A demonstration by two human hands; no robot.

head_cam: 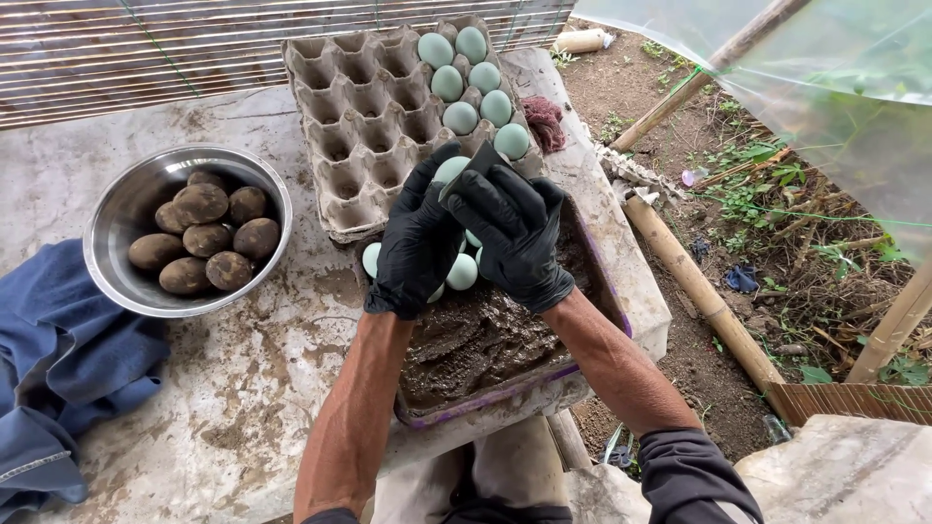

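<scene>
While your left hand (416,238) cups a pale green egg (450,171) over the mud tray (607,291), your right hand (513,233) pinches a dark scrap against it, keeping drips inside that tray, with the egg carton (359,116) just beyond it.

An outdoor farmyard work spot. A rough concrete slab (243,388) serves as bench; right of it lie bare soil (718,359), weeds and bamboo poles (694,281). Behind it runs a slatted fence (146,49); plastic sheeting (845,87) hangs beyond its right edge.
</scene>
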